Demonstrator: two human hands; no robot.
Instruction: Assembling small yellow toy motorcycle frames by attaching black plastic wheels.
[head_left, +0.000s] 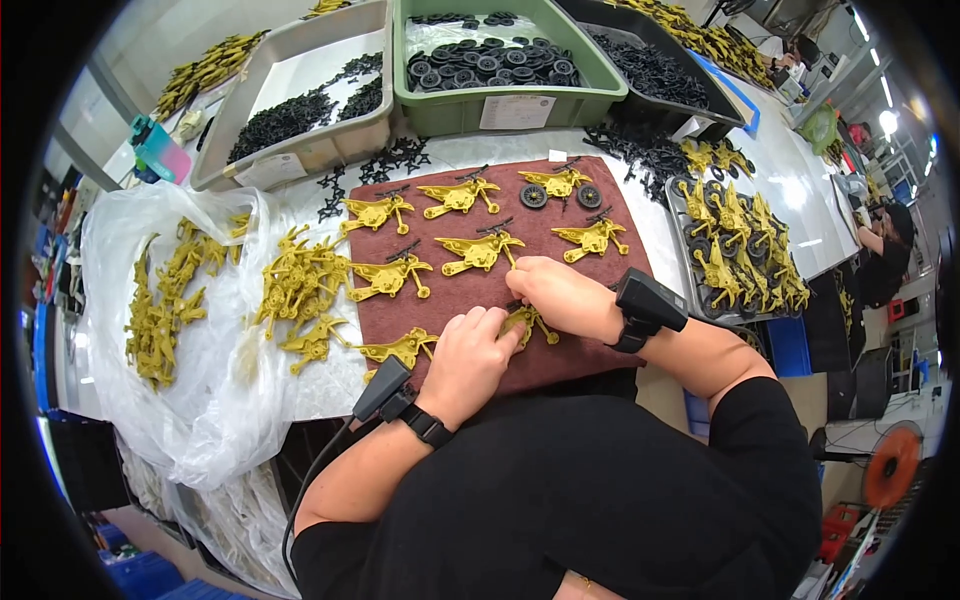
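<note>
Both hands meet over a yellow toy motorcycle body (541,331) near the front edge of a brown cloth (620,215). My left hand (468,362) is closed, thumb and fingers pinching the body's left side. Above it, my right hand (562,297) has its fingers pressed together on a small black handlebar, mostly hidden by the fingertips. Left of my left hand lies another yellow body (402,347). Farther up the cloth, several yellow bodies (478,249) lie in rows, with thin black handlebars on them. One at the far right has black wheels (533,196) beside it.
Loose yellow bodies (302,280) are heaped left of the cloth, beside a clear plastic bag (215,425) holding more. At the back stand a grey bin (205,168), a green bin (430,118) of wheels and a black bin (735,112). A metal tray (684,262) of wheeled toys sits right.
</note>
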